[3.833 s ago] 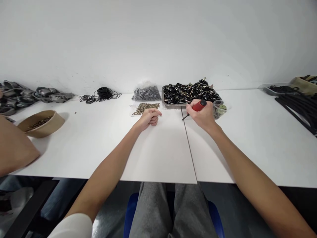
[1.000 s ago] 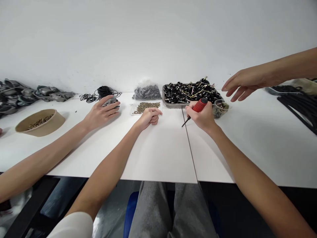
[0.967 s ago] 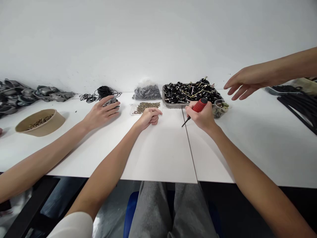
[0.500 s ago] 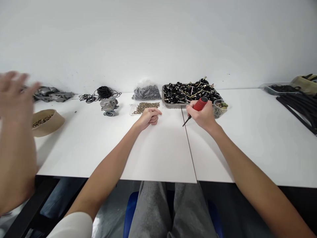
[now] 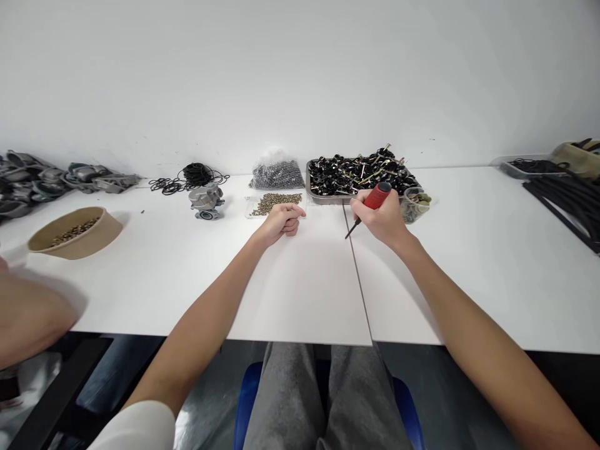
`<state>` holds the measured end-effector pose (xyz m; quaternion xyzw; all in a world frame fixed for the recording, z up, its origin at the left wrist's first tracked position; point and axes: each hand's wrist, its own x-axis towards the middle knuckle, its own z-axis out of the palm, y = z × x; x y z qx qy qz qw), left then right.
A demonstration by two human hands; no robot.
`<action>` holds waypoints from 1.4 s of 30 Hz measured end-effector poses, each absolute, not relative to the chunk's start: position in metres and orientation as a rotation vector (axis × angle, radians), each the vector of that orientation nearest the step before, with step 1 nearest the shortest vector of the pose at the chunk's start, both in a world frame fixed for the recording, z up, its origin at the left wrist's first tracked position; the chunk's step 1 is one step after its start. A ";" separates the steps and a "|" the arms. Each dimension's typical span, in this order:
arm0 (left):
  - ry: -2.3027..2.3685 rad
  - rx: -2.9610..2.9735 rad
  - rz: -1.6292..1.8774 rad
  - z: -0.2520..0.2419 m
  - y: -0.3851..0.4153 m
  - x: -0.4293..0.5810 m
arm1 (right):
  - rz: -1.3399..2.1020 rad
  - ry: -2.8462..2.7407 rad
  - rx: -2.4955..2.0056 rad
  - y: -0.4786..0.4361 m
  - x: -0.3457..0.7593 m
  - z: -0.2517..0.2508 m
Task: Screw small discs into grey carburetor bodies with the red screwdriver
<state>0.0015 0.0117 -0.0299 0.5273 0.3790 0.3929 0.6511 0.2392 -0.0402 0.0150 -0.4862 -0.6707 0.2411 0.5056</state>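
Observation:
My right hand (image 5: pixel 382 219) is closed around the red handle of a screwdriver (image 5: pixel 377 195), whose dark shaft slants down to the left above the seam in the white tabletop. My left hand (image 5: pixel 280 225) lies curled on the table, thumb and index finger together; anything inside the fingers is hidden. Just behind it sits a shallow clear tray (image 5: pixel 276 204) of small brass-coloured screws. A grey metal housing (image 5: pixel 207 201) stands to the left of that tray. Behind my right hand is a metal tray (image 5: pixel 328 200) heaped with black parts and brass-coloured pins.
A plastic cup (image 5: pixel 415 209) holds small greenish pieces. A bag of small dark parts (image 5: pixel 277 174) leans by the wall. Black cord rings (image 5: pixel 197 175), grey castings (image 5: pixel 37 178) and a bowl of screws (image 5: pixel 79 240) lie left, near another person's arm (image 5: pixel 32 315). Black strips (image 5: pixel 565 209) lie right.
The other person's raised hand and arm at the left have dropped and moved outward, uncovering the bowl and grey castings. My hands and the screwdriver are practically where they were.

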 end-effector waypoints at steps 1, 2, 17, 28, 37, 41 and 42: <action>0.858 1.200 0.892 -0.030 0.012 0.001 | 0.590 -1.620 -1.173 -0.040 0.239 0.015; 0.856 1.201 0.892 -0.030 0.012 0.001 | 0.598 -1.622 -1.173 -0.040 0.239 0.016; 0.858 1.204 0.898 -0.030 0.012 0.001 | 0.546 -1.634 -1.141 -0.044 0.236 0.014; 0.869 1.207 0.900 -0.029 0.011 0.002 | 0.340 -1.825 -1.251 -0.036 0.237 0.000; 0.847 1.208 0.906 -0.029 0.011 0.003 | 0.430 -2.046 -1.420 -0.038 0.233 -0.003; 0.842 1.214 0.903 -0.029 0.011 0.003 | 0.487 -2.173 -1.299 -0.038 0.233 -0.012; 0.846 1.216 0.902 -0.029 0.011 0.003 | 0.481 -2.198 -1.274 -0.037 0.233 -0.016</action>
